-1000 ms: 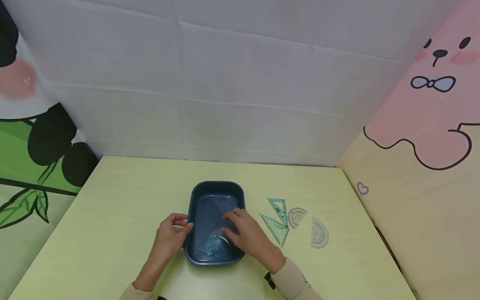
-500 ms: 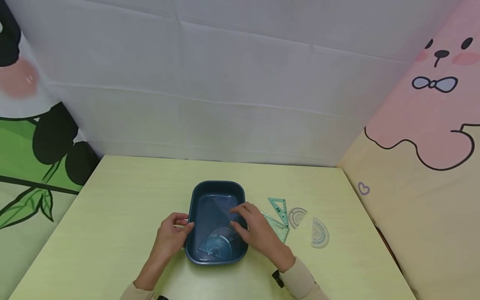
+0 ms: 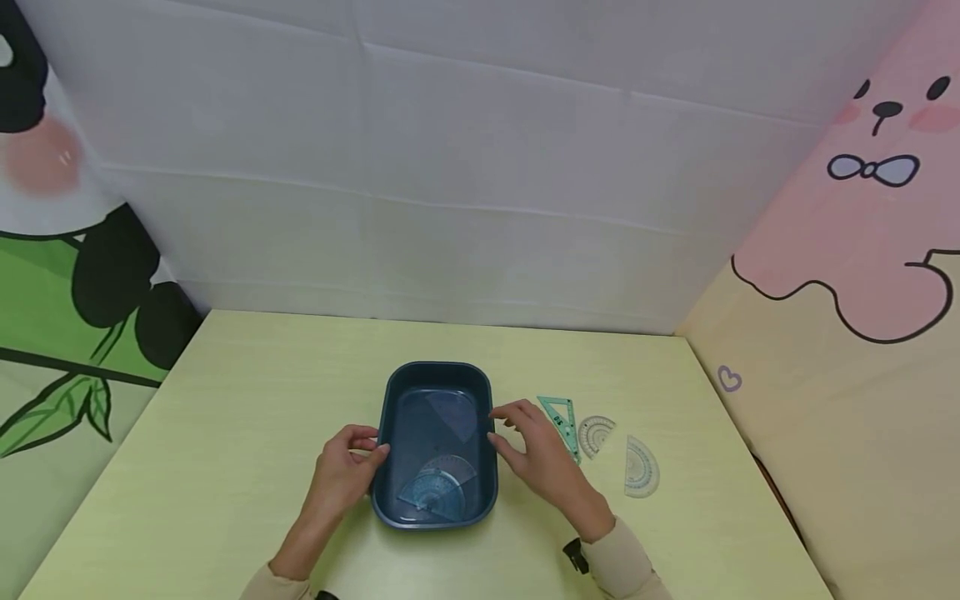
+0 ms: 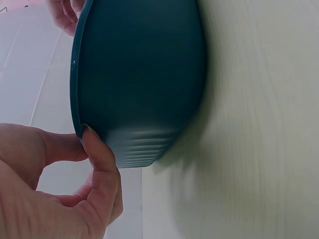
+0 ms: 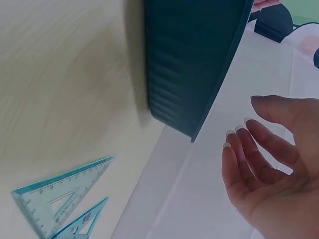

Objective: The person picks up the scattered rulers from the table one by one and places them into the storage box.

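Note:
A dark blue plastic tray (image 3: 435,404) stands on the table. My left hand (image 3: 342,477) pinches its left rim between thumb and forefinger; the left wrist view shows the thumb and forefinger (image 4: 102,162) at that edge. Just off the right rim, my right hand (image 3: 546,458) holds nothing, its fingers loosely bent and thumb apart. Inside the tray lie a clear set square (image 3: 454,415) and, near the front, overlapping clear protractors (image 3: 433,496). Right of the tray a green set square (image 3: 568,429) lies partly behind my right hand; the right wrist view shows a larger set square (image 5: 47,192) beside it.
Farther right on the table (image 3: 300,367) lie two clear protractors, one (image 3: 596,435) close to the green set square and one (image 3: 641,468) apart. A white cloth wall (image 3: 480,208) rises behind the table, with printed panels at both sides.
My right hand has moved right, out from over the tray to beyond its right rim, and now covers the larger set square in the head view. My left hand has stayed at the rim.

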The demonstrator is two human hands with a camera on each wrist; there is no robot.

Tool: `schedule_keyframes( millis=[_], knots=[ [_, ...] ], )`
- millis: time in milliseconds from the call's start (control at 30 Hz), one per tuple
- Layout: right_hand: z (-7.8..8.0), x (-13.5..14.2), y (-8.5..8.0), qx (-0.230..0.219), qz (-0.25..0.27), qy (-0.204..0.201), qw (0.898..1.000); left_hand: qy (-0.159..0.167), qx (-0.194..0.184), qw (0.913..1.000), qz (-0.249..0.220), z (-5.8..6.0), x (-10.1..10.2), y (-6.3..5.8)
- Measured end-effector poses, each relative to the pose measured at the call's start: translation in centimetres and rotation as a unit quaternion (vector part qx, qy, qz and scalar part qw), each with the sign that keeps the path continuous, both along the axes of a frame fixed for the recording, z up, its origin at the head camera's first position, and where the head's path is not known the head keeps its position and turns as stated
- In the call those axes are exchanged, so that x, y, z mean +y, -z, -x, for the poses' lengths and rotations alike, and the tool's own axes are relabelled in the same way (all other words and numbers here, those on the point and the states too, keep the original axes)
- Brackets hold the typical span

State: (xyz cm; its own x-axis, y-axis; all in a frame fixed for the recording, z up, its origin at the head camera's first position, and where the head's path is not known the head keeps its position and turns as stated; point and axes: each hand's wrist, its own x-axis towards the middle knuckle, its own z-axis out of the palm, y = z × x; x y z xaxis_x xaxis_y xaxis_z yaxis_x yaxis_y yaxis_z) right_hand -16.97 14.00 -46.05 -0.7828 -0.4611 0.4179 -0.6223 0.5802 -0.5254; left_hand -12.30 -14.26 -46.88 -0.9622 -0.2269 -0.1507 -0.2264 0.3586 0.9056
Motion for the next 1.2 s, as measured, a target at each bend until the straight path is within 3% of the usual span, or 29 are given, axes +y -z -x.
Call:
schedule_keyframes(
  millis=[400,1200],
  knots=[
    [-0.4,2.4,0.6,-0.055,0.002,0.031,0.998,-0.005,-0.005,1.0000,-0.002,-0.8,0.7,0.0],
    [-1.3,6.6,2.6,-0.075,-0.019,0.065,0.995,-0.026,-0.008,0.9996,0.000,-2.5,2.0,0.1]
  ],
)
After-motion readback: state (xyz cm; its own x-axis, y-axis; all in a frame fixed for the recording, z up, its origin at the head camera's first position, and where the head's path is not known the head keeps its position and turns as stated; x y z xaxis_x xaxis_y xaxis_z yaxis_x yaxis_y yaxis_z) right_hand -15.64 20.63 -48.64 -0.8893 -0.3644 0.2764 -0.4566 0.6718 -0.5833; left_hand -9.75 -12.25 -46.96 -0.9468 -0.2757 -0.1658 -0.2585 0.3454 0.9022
